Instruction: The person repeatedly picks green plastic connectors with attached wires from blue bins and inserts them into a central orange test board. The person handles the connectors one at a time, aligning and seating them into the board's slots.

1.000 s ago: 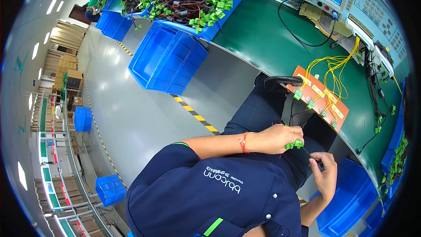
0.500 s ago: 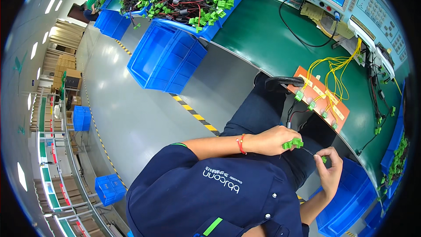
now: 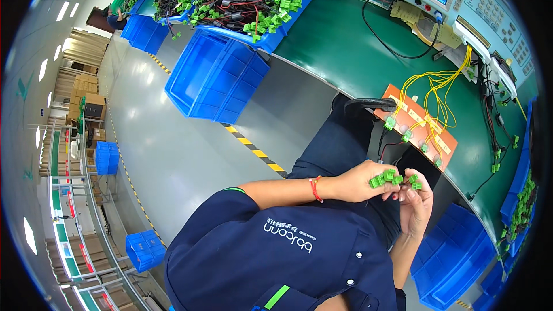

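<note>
My left hand (image 3: 358, 183), with a red cord bracelet at its wrist, is closed on a bunch of green connectors (image 3: 380, 179). Close against it, my right hand (image 3: 417, 210) pinches more green connectors (image 3: 415, 182) between thumb and fingers. The fingers hide most of the wires. Just beyond my hands, an orange board (image 3: 420, 122) lies at the bench edge with a row of green connectors (image 3: 406, 135) along its near side. Yellow wires (image 3: 439, 92) run from it to a test instrument (image 3: 484, 17). A black and a red wire (image 3: 385, 147) hang between the board and my left hand.
A blue tray (image 3: 268, 43) heaped with wired green connectors (image 3: 236, 0) sits on the green bench (image 3: 322, 40). Blue bins stand at the left (image 3: 213, 78) and beneath the bench at right (image 3: 452, 253). Loose cables (image 3: 492, 126) and another connector tray (image 3: 521, 207) lie far right.
My right hand has moved up and left, bringing its green connector from apart to right beside my left hand. The left hand stays in nearly the same place.
</note>
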`<state>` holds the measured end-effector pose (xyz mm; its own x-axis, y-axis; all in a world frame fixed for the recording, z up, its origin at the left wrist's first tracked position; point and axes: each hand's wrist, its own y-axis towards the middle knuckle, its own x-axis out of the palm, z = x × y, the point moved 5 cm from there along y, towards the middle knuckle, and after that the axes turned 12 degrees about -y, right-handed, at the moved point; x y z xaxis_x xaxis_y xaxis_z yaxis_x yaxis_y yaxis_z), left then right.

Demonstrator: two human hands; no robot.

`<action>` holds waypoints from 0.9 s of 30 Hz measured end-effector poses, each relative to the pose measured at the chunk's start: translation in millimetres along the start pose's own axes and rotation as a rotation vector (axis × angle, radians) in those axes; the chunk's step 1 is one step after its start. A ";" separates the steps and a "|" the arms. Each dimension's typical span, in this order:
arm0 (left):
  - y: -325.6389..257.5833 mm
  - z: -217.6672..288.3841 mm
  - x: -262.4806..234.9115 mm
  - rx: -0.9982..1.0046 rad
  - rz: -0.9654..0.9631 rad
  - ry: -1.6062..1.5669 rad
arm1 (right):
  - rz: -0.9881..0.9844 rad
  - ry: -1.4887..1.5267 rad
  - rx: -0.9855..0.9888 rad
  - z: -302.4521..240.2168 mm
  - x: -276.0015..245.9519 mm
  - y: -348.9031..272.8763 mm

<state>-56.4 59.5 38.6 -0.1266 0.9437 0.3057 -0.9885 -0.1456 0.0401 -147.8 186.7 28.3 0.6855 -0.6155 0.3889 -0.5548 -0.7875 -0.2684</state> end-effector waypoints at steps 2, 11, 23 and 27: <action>-3.6 -2.7 -1.0 -0.122 0.012 -0.160 | -0.010 0.043 -0.019 3.3 2.6 3.4; -5.6 -18.1 -11.2 -0.169 0.159 -0.243 | -0.037 0.081 0.019 18.1 11.5 20.9; -5.3 -1.5 -35.5 -0.075 0.406 -0.239 | 0.149 -0.155 -0.099 11.7 9.7 16.5; -6.2 -4.4 -35.6 -0.148 0.485 -0.202 | 0.164 -0.101 -0.094 13.4 0.7 20.9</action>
<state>-46.2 28.1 23.3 -0.5667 0.7006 0.4336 -0.8238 -0.4927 -0.2804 -152.6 169.4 11.2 0.6235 -0.7390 0.2553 -0.7012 -0.6730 -0.2353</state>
